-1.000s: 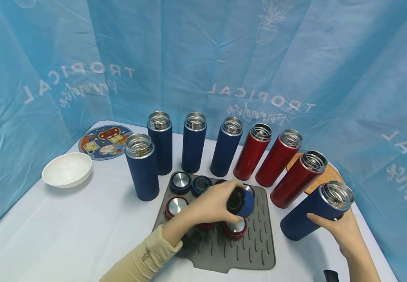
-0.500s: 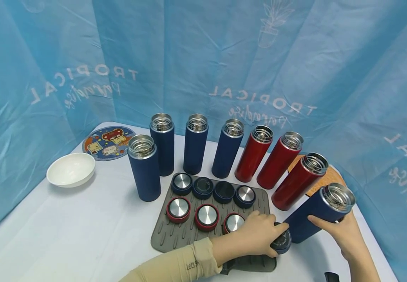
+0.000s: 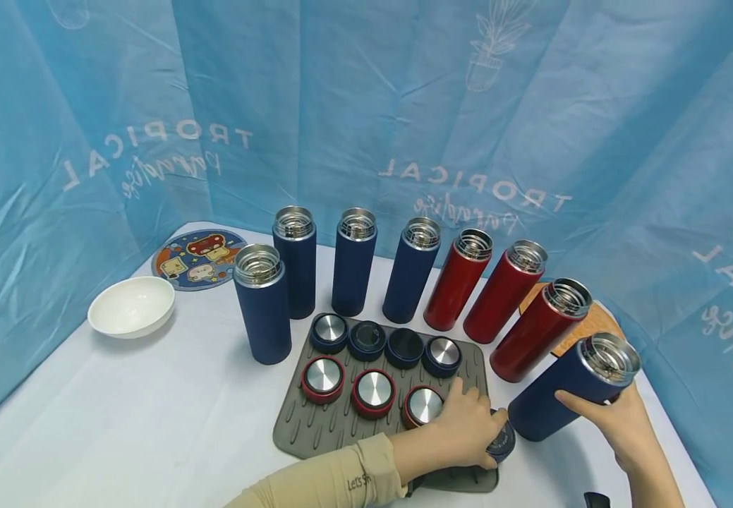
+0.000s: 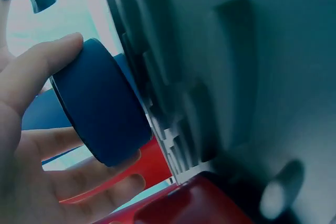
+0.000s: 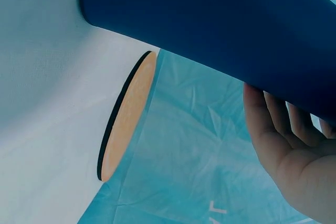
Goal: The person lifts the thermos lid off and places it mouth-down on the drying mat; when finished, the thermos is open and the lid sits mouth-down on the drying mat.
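At the right edge of the grey drying mat (image 3: 315,430), my left hand (image 3: 468,427) pinches a navy bottle lid (image 3: 504,441) between thumb and fingers. The left wrist view shows this lid (image 4: 102,103) on its side, close beside the ribbed mat. My right hand (image 3: 620,420) grips the upper part of an uncapped navy thermos bottle (image 3: 553,395), thumb across its front. Its base is at the white tablecloth, right of the mat. Several navy lids (image 3: 367,339) lie in the mat's back row, with red-rimmed lids (image 3: 374,391) in front of them.
Uncapped navy bottles (image 3: 353,268) and red bottles (image 3: 458,282) stand in an arc behind the mat. A white bowl (image 3: 131,307) and a round cartoon mat (image 3: 197,257) are at left. A round wooden board (image 3: 601,321) lies behind the right-hand bottles. Blue curtain (image 3: 353,106) surrounds the table.
My left hand has carried the navy lid from above the lids rightward and down to the mat's right edge. The right hand stays on its bottle.
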Action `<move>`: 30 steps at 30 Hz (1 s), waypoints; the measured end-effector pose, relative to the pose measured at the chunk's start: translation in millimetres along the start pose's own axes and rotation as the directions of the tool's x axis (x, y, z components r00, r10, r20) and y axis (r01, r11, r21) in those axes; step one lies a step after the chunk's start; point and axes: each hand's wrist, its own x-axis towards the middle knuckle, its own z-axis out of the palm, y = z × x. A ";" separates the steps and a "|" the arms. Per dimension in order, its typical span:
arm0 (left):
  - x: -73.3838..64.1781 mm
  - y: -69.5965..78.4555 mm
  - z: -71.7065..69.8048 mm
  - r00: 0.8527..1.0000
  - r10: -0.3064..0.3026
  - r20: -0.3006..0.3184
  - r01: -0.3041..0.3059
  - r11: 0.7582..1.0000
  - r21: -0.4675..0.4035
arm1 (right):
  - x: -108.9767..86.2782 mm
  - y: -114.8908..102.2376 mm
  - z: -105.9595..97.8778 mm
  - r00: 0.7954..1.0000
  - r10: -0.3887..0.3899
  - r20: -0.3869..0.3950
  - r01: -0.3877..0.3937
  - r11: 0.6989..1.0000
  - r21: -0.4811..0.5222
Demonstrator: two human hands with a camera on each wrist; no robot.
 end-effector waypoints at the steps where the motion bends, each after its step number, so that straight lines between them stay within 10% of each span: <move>1: -0.1 -0.2 1.1 1.000 0.000 -0.004 0.000 1.000 0.008 | 0.1 -0.1 -0.3 1.000 0.002 0.000 -0.002 1.000 -0.007; 30: -1.5 4.7 11.3 1.000 -0.024 -0.004 0.024 0.997 0.070 | -5.3 -5.0 -3.9 0.999 0.050 0.022 -0.050 0.998 0.030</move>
